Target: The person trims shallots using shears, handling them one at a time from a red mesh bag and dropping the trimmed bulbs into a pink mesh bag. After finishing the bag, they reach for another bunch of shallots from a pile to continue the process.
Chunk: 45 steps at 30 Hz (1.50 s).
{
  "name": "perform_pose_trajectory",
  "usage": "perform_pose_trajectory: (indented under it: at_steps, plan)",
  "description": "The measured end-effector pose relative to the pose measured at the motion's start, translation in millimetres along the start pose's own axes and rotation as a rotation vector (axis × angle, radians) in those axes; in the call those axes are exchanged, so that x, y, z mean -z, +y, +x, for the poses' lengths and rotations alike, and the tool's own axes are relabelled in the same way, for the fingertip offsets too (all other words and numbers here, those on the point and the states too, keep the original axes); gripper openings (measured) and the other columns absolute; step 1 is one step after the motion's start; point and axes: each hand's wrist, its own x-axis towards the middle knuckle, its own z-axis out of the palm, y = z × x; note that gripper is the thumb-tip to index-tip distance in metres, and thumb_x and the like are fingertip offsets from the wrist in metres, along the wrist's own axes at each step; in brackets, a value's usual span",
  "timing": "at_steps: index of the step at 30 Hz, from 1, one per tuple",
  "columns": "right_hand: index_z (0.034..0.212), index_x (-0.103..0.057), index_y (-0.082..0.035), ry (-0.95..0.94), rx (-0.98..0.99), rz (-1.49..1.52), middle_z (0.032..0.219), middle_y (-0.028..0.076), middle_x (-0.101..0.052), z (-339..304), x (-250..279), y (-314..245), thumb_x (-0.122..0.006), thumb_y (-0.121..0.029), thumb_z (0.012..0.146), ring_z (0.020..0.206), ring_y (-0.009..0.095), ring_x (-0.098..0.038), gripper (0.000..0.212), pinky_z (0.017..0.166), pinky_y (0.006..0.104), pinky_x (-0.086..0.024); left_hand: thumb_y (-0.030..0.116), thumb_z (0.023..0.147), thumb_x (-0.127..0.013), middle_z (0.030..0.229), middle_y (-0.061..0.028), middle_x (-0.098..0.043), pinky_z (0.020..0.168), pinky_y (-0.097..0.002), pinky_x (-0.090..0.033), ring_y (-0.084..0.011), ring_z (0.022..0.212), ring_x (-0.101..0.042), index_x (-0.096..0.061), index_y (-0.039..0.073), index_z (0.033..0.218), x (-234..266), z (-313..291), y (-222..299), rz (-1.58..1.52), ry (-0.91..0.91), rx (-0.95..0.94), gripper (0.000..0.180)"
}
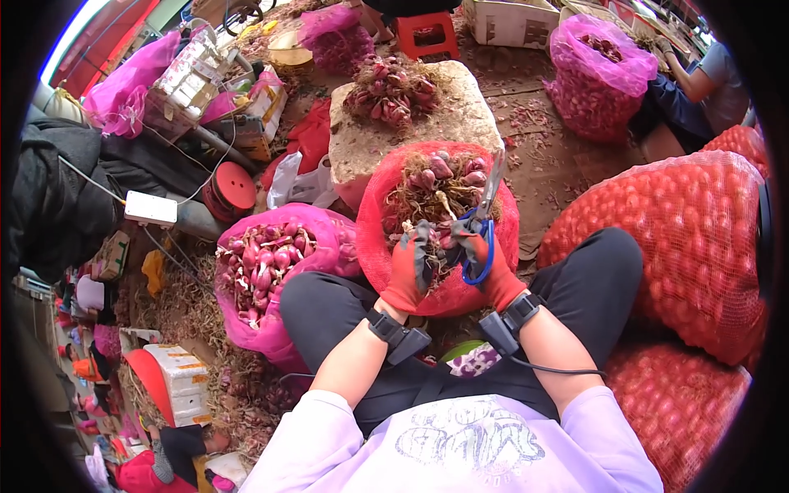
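Note:
I sit with a red mesh sack of rooted shallots between my knees. My left hand, in a red and grey glove, grips a bunch of shallots by the roots over the sack. My right hand, also gloved, holds blue-handled scissors with the blades pointing up and away, close to the bunch. Loose shallots lie on top of the sack's contents.
A pink bag of trimmed shallots stands by my left knee. Full red mesh sacks press against my right side. Ahead is a stone block with a shallot pile. Another person sits at far right by a pink bag.

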Motion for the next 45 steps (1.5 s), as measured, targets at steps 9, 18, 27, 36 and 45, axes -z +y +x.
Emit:
perform_pose_trajectory:
  at_steps: [9,18,27,36,45]
  plan:
    - [0.093,-0.047,-0.010,-0.138,0.000,0.155,0.081,0.002,-0.060,-4,0,-10,-0.048,-0.028,0.091,0.071,0.014,-0.060,0.018,0.066,0.0306,-0.051,0.013,0.084,-0.050,0.089,-0.0089,-0.058,0.069,-0.0312,-0.046,-0.0219,0.080,-0.056,-0.053,0.004,0.106,1,-3,5,0.478,0.022,-0.503,0.025]
    - [0.100,-0.053,-0.005,-0.050,0.000,-0.070,0.084,0.006,-0.062,1,16,11,-0.057,-0.032,0.088,0.066,0.013,-0.058,0.030,0.058,0.0255,-0.046,0.017,0.090,-0.048,0.089,-0.0106,-0.060,0.067,-0.0313,-0.047,-0.0213,0.076,-0.059,-0.054,0.001,0.106,1,-1,19,0.324,-0.085,-0.108,0.023]
    - [0.091,-0.061,-0.003,0.042,-0.116,-0.117,0.080,0.005,-0.065,-2,21,-7,-0.063,-0.009,0.072,0.063,0.010,-0.057,0.020,0.057,0.0240,-0.046,0.038,0.093,-0.047,0.089,0.0003,-0.060,0.059,-0.0221,-0.046,-0.0083,0.071,-0.056,-0.059,0.006,0.105,5,-1,18,-0.178,0.109,0.109,0.036]
    - [0.093,-0.060,-0.002,0.141,0.061,-1.050,0.079,0.009,-0.063,-14,9,-16,-0.060,-0.026,0.082,0.068,0.020,-0.061,0.026,0.070,0.0334,-0.046,0.028,0.086,-0.061,0.083,-0.0007,-0.062,0.067,-0.0208,-0.049,-0.0103,0.075,-0.059,-0.060,0.007,0.099,46,15,14,-0.641,0.343,0.220,0.025]
    - [0.076,-0.059,-0.005,-0.133,-0.518,-0.587,0.060,0.004,-0.054,-64,-7,-5,-0.060,-0.051,0.079,0.055,0.012,-0.052,0.046,0.050,0.0296,-0.040,0.022,0.085,-0.061,0.081,0.0008,-0.061,0.061,-0.0189,-0.045,-0.0081,0.073,-0.056,-0.061,0.011,0.095,50,13,19,-0.661,0.359,0.233,0.014]
